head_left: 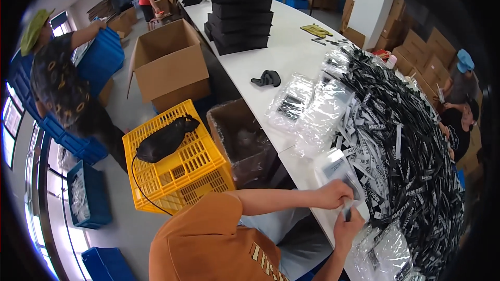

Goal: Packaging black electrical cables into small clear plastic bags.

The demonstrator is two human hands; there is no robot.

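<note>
Your orange sleeve [208,239] leads to your left hand [337,193], closed on a clear bag [336,169] at the white surface's [271,57] edge, while your right hand [348,225], just below, pinches a black strap [348,212] pointing up toward it.

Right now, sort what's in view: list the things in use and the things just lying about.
In use:
left hand and right hand, together on a clear plastic bag
heap of black straps
bagged pieces

Lying about:
yellow crate
open cardboard box
stack of black boxes
</note>
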